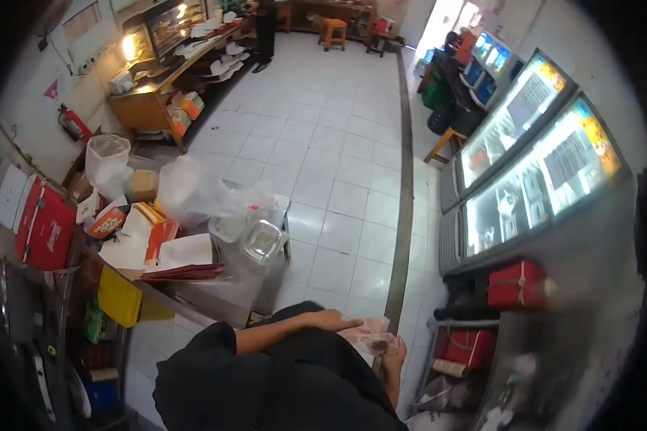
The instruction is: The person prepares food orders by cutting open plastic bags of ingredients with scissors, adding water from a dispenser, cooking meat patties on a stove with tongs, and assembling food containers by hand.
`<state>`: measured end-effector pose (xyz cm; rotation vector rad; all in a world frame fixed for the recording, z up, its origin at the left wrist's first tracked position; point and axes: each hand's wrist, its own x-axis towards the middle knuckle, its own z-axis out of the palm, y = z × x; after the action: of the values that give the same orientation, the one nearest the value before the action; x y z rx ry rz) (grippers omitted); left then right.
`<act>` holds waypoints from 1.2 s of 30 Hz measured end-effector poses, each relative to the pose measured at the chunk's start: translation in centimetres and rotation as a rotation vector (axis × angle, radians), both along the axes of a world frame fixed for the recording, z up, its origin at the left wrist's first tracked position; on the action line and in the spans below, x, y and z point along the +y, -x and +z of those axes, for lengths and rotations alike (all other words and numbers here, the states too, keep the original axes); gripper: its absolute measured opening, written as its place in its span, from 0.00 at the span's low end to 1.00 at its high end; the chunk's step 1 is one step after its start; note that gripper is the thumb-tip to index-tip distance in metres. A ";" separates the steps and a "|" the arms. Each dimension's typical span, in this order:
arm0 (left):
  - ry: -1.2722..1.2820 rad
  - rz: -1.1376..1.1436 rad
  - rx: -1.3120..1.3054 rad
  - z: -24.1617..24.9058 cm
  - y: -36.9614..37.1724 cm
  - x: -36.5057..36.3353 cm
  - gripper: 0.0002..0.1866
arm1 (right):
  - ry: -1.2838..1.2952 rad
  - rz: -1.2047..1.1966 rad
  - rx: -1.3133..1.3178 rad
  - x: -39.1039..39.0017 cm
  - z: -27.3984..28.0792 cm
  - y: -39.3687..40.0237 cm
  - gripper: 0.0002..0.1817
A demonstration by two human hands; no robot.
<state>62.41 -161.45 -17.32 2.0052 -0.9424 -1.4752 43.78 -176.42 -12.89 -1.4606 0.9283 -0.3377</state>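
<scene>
In front of my body a thin, see-through plastic bag [370, 329] is held between both hands, with something pale and brownish inside or behind it that I cannot make out. My left hand [328, 320] reaches across from the left and grips the bag's near left side, its fingertips partly covered by the plastic. On the right, my right hand [393, 355] is closed on the bag's lower right edge. Dark clothing fills the area below the hands.
At left, a metal table [246, 276] bears clear plastic containers [262, 241], cardboard boxes and plastic bags. Lit glass-door fridges [532, 190] line the right wall, with a shelf holding red bags [516, 283] below. A person in dark clothes [265, 32] stands by the far counter.
</scene>
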 end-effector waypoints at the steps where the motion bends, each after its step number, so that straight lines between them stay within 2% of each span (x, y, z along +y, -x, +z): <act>1: -0.009 0.029 0.003 -0.3 -1.1 -1.0 0.26 | -0.154 0.049 -0.030 -2.7 -2.1 -1.8 0.06; 2: 0.170 -0.004 0.006 -1.1 -2.5 -2.1 0.21 | -0.301 0.097 -0.060 -5.6 -4.1 -4.1 0.04; 3: 0.355 -0.042 -0.001 -2.3 -4.2 -3.6 0.20 | -0.182 0.228 0.069 -8.8 -5.9 -6.4 0.03; 5: 0.583 -0.034 -0.171 -4.6 -10.8 -8.5 0.20 | 0.614 0.650 0.150 -14.8 -5.8 -15.8 0.10; 6: 0.689 -0.024 -0.270 -5.7 -14.1 -10.9 0.21 | 0.543 0.715 0.277 -15.4 -2.8 -19.5 0.15; 8: -0.151 -0.167 -0.392 -0.3 -20.0 -14.0 0.15 | 0.590 0.764 0.324 -17.7 -2.0 -26.0 0.19; 9: -0.146 -0.162 -0.388 -4.1 -22.6 -16.0 0.15 | 0.651 0.803 0.377 -19.4 -1.6 -29.1 0.23; 10: 0.147 -0.111 -0.386 -10.8 -26.9 -19.2 0.12 | 0.675 0.805 0.362 -21.7 -1.3 -33.3 0.23; 12: 0.453 -0.055 -0.372 -11.3 -33.1 -24.0 0.09 | 0.651 0.760 0.520 -25.4 -1.0 -38.8 0.26; 13: 0.405 0.391 0.167 -5.4 -35.2 -26.2 0.08 | 0.597 0.747 0.518 -27.8 -1.1 -41.5 0.26; 14: 0.316 0.817 0.707 -1.5 -37.9 -28.5 0.07 | 0.598 0.750 0.518 -29.9 0.2 -44.7 0.26; 16: 0.551 0.859 1.106 -3.6 -42.4 -33.5 0.05 | 0.583 0.709 0.613 -32.8 2.6 -49.5 0.23; 18: 0.643 1.049 1.388 -4.0 -46.8 -38.3 0.05 | 0.740 0.670 0.566 -37.1 -1.9 -53.7 0.19; 19: 0.560 1.033 1.456 -3.7 -49.9 -39.5 0.05 | 0.780 0.631 0.549 -39.2 -3.1 -55.8 0.17; 20: 0.482 1.005 1.526 -0.1 -53.4 -41.2 0.05 | 0.833 0.582 0.538 -40.9 -1.4 -59.1 0.16; 21: 0.534 0.879 1.436 2.2 -56.4 -43.0 0.04 | 0.763 0.515 0.456 -43.4 -4.2 -61.5 0.16; 22: 0.487 0.670 1.651 1.2 -60.3 -44.2 0.04 | 0.701 0.452 0.372 -46.0 -7.0 -63.9 0.16; 23: 0.432 0.468 1.861 0.2 -64.4 -44.6 0.04 | 0.607 0.448 0.387 -47.4 -6.2 -67.4 0.17; 24: 0.410 0.476 1.812 -1.2 -68.2 -45.0 0.08 | 0.514 0.454 0.400 -48.4 -5.0 -71.2 0.18; 25: 0.386 0.484 1.763 -2.5 -71.8 -45.4 0.13 | 0.618 0.439 0.324 -50.1 -6.9 -74.8 0.18; 26: 0.288 0.762 1.557 2.5 -74.6 -46.9 0.12 | 0.732 0.442 0.249 -52.1 -9.2 -78.2 0.18; 27: 0.173 0.997 1.310 7.6 -77.3 -48.3 0.12 | 0.474 0.443 0.078 -53.6 -9.9 -81.9 0.16; 28: 0.205 0.898 1.336 5.9 -81.1 -48.9 0.12 | 0.217 0.437 -0.100 -55.6 -10.3 -86.4 0.14; 29: 0.230 1.003 1.042 3.0 -84.1 -49.6 0.13 | -0.107 0.440 -0.117 -57.2 -10.8 -90.2 0.13; 30: 0.446 0.748 1.455 -2.6 -88.6 -49.3 0.12 | -0.440 0.439 -0.128 -58.4 -10.9 -94.2 0.11; 31: 0.457 0.932 1.128 1.2 -90.8 -50.6 0.12 | -0.555 0.457 -0.035 -59.7 -8.7 -98.5 0.10; 32: 0.584 0.792 1.276 0.1 -94.4 -51.5 0.12 | -0.675 0.468 0.077 -60.8 -5.8 -102.5 0.08; 33: 0.575 0.961 1.400 1.1 -97.2 -52.7 0.14 | -0.637 0.465 0.028 -61.8 -4.6 -106.4 0.07; 34: 0.630 1.081 1.247 3.8 -99.6 -54.4 0.15 | -0.587 0.459 -0.017 -63.1 -3.9 -109.9 0.07; 36: 0.691 1.185 1.262 6.2 -103.5 -57.8 0.16 | -0.301 0.502 -0.080 -65.7 -2.2 -117.5 0.08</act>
<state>165.91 -219.25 -11.14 0.5293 0.2921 -1.0543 161.24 -242.15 -15.09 -1.3342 0.4957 0.1117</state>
